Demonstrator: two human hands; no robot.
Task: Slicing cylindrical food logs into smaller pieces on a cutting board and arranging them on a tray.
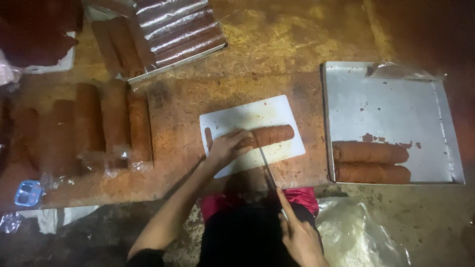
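Note:
A brown roll (273, 134) lies across a white cutting board (232, 118), its right part scored into slices. My left hand (228, 147) presses down on the roll's left end. My right hand (300, 236) grips the handle of a knife (265, 165), whose blade reaches up to the roll just right of my left fingers.
A metal tray (396, 104) at the right holds two sliced rolls (371, 163). Several whole brown rolls (114, 121) lie on the table at the left. Another tray (168, 29) of wrapped rolls sits at the top. A blue object (27, 193) rests at the lower left.

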